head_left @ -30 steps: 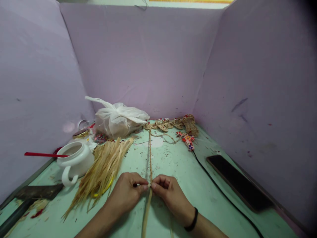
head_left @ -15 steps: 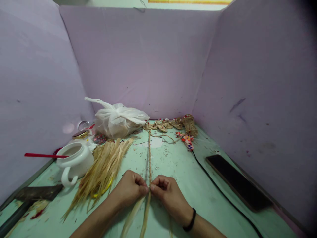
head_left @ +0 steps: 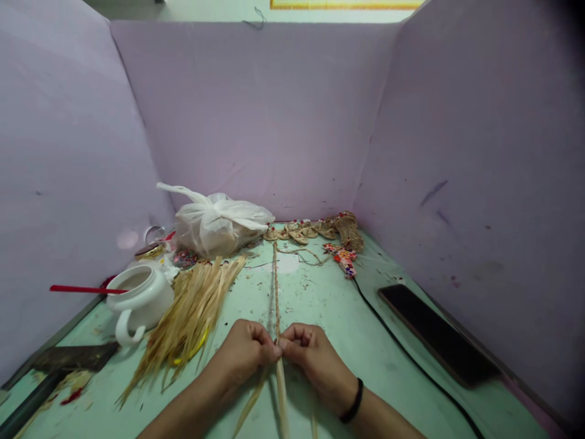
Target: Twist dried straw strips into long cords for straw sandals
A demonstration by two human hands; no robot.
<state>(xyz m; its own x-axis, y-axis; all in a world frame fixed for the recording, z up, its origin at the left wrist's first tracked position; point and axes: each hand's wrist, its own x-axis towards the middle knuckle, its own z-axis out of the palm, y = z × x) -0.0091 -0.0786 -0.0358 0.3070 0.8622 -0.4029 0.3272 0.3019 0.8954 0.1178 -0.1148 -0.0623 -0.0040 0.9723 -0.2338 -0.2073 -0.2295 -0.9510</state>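
Observation:
A thin braided cord (head_left: 276, 286) of tan plant fibre runs straight from the back of the table toward me. At its near end my left hand (head_left: 249, 353) is closed in a pinch on the fibre strips. Right beside it, my right hand (head_left: 311, 360), with a black band at the wrist, pinches the same spot, thumbs almost touching. Loose pale fibre strips (head_left: 281, 396) hang below the fingers toward the front edge. The exact crossing of the strips is hidden by my fingertips. A bundle of dry fibre strips (head_left: 196, 305) lies left of my left hand.
Left stand a white pot (head_left: 150, 299) with a red stick and a dark-bladed tool (head_left: 75, 356). A white plastic bag (head_left: 219, 222) and beaded woven pieces (head_left: 301, 231) lie at the back. Right are a phone (head_left: 439, 335) and black cable (head_left: 411, 360). Purple panels (head_left: 256, 110) enclose the table.
Both hands stay at the braid's end; my left hand has shifted slightly right. The loose strips below have swung right and changed position. The camera view has moved a little.

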